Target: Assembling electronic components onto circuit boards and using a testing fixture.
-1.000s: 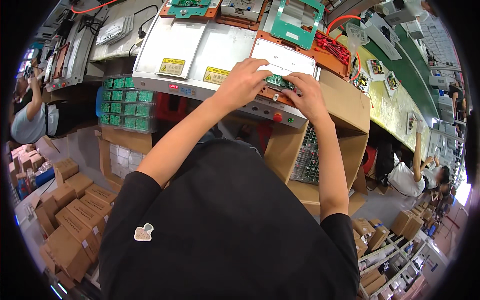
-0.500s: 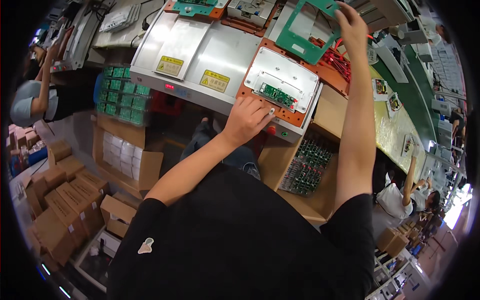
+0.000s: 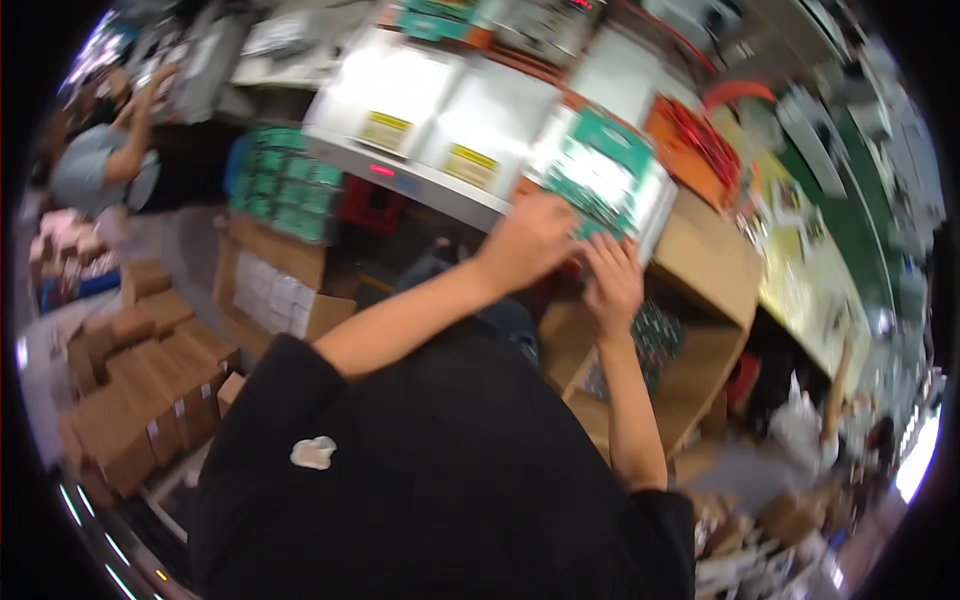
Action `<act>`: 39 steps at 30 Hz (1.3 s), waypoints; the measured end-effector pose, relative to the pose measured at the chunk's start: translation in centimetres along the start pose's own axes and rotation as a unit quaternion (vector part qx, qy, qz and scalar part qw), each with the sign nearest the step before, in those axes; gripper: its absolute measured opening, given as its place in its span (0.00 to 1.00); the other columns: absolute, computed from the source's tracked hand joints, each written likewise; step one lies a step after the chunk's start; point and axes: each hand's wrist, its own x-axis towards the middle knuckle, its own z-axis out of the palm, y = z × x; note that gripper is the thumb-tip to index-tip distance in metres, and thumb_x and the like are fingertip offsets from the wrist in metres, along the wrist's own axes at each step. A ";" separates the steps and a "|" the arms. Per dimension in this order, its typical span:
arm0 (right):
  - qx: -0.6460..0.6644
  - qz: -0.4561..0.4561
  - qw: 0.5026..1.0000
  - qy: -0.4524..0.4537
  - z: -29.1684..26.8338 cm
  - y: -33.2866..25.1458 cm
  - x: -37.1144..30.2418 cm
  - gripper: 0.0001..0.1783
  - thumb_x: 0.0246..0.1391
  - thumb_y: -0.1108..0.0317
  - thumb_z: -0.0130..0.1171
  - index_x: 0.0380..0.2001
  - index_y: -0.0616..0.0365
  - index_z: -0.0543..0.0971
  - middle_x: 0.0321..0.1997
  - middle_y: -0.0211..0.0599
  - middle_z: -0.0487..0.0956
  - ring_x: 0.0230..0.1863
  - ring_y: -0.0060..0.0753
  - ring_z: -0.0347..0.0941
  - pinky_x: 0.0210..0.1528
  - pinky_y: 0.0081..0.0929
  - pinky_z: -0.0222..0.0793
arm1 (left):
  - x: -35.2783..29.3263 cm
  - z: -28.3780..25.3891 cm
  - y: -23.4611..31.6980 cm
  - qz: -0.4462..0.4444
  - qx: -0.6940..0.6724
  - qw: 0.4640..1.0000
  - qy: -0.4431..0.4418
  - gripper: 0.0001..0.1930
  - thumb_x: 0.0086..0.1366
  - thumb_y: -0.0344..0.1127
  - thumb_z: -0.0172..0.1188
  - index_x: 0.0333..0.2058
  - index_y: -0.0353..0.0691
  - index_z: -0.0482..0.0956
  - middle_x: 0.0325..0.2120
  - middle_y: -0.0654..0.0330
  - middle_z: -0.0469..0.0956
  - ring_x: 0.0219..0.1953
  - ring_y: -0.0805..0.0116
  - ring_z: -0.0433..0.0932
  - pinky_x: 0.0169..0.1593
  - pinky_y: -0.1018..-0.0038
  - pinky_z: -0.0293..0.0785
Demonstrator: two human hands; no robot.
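Note:
A flat green frame [image 3: 618, 143] lies over the white plate [image 3: 593, 172] of the rightmost fixture on the silver bench machine. Glare and motion smear hide the circuit board there. My left hand [image 3: 535, 238] is at the fixture's near left corner, fingers curled and pressed together; whatever is between them is hidden. My right hand [image 3: 612, 283] is beside it at the frame's near edge, fingers stretched forward and touching that edge.
Red wires [image 3: 700, 140] lie on an orange board right of the fixture. Below the bench stands an open carton [image 3: 715, 265] with stacked circuit boards. Left are trays of green boards [image 3: 285, 180], more cartons [image 3: 150, 400] and a person [image 3: 105, 165]. Another person [image 3: 800, 430] works at right.
The green frame has swung down from raised to flat over the plate. My right hand has come from the frame's far corner to its near edge. The whole view has shifted and blurred.

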 end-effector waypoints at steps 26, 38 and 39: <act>0.253 0.229 0.915 -0.216 -2.5 -12.3 3.3 0.15 0.48 0.92 0.45 0.31 0.67 0.80 0.36 0.43 0.81 0.26 0.25 0.75 0.28 0.18 0.69 | -3.9 -24.9 -41.9 -0.179 0.370 0.893 0.185 0.18 0.57 0.25 0.57 0.48 0.38 0.78 0.48 0.46 0.76 0.49 0.49 0.77 0.53 0.61 0.74; 0.213 0.306 0.867 -0.332 -3.4 -17.5 3.8 0.11 0.45 0.85 0.55 0.31 0.61 0.81 0.37 0.40 0.82 0.35 0.40 0.80 0.37 0.30 0.75 | -26.0 -6.9 -33.8 -0.522 0.330 0.784 -0.058 0.40 0.50 0.47 0.69 0.57 0.25 0.68 0.58 0.38 0.69 0.59 0.43 0.69 0.61 0.48 0.64; 0.230 0.285 0.859 -0.357 -3.7 -17.9 4.2 0.11 0.44 0.83 0.56 0.32 0.60 0.81 0.38 0.39 0.82 0.37 0.42 0.80 0.39 0.32 0.76 | -31.1 -7.1 -36.0 -0.450 0.387 0.804 -0.037 0.40 0.50 0.45 0.68 0.58 0.27 0.68 0.58 0.39 0.69 0.58 0.43 0.69 0.60 0.48 0.65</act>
